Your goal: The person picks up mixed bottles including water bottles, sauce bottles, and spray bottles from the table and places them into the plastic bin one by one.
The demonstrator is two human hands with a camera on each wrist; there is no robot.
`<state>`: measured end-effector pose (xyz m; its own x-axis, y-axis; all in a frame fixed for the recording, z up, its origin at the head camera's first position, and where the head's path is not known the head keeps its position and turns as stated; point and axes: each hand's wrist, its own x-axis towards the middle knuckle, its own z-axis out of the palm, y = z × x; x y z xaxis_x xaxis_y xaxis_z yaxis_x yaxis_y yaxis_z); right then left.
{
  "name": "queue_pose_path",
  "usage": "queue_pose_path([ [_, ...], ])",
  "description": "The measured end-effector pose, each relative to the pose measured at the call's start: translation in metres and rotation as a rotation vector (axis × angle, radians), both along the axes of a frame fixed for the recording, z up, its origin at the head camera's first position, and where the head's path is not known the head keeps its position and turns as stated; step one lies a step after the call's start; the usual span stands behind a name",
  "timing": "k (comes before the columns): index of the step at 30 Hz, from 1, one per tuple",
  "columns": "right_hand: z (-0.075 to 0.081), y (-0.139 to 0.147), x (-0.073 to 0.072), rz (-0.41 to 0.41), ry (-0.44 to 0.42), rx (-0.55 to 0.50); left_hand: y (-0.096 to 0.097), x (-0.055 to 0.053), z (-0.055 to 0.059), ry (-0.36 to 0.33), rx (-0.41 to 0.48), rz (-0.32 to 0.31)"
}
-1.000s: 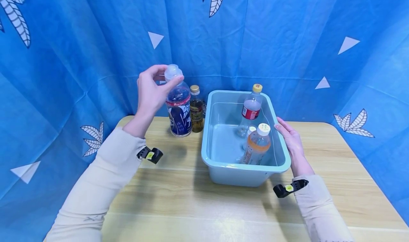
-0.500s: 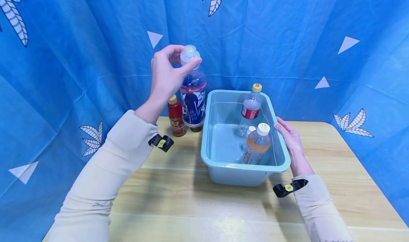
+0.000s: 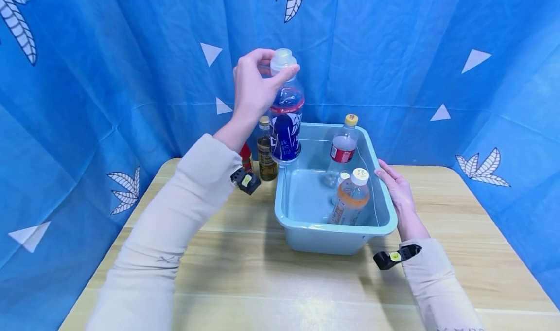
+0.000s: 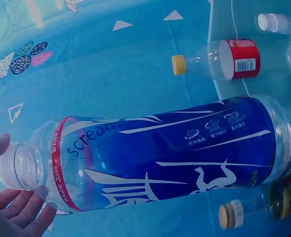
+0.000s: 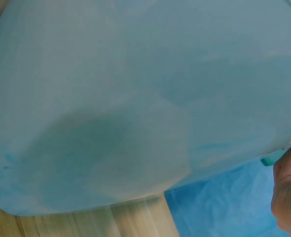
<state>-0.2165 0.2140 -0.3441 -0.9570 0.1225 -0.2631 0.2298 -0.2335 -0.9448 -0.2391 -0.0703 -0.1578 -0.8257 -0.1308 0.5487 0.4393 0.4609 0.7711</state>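
Observation:
My left hand point(image 3: 258, 85) grips a clear drink bottle point(image 3: 286, 127) with a blue label by its whitish cap and neck. It hangs upright, its base overlapping the basin's far left corner in the head view. The left wrist view shows thumb and fingers point(image 4: 21, 212) around the neck of this bottle. My right hand point(image 3: 398, 192) holds the right rim of a light blue plastic basin point(image 3: 334, 230). Inside stand a red-labelled bottle point(image 3: 343, 148) with a yellow cap, an orange-banded bottle point(image 3: 351, 200) and a small white-capped bottle point(image 3: 343, 177).
Left of the basin, a brown bottle point(image 3: 267, 153) with a tan cap stands on the wooden table point(image 3: 262, 282). A red bottle point(image 3: 246, 157) beside it is partly hidden by my left forearm. A blue patterned curtain point(image 3: 385, 54) surrounds the table's back and sides.
My left hand has lifted the blue-labelled bottle and carried it rightward, past the brown bottle to the basin's far left corner. The right hand and basin have stayed put.

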Motion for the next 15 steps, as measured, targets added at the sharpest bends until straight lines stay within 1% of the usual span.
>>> queue_pose_path([
  [5, -0.001, 0.002, -0.001, 0.0, -0.007, -0.001, 0.01, -0.012, -0.005, -0.023, 0.056, -0.012],
  [12, -0.001, 0.001, 0.0, -0.009, 0.0, 0.0, 0.021, -0.025, -0.011, -0.033, 0.099, 0.017],
  [15, 0.0, 0.001, 0.002, -0.003, 0.004, 0.002, 0.026, -0.03, -0.013, -0.049, 0.115, 0.03],
])
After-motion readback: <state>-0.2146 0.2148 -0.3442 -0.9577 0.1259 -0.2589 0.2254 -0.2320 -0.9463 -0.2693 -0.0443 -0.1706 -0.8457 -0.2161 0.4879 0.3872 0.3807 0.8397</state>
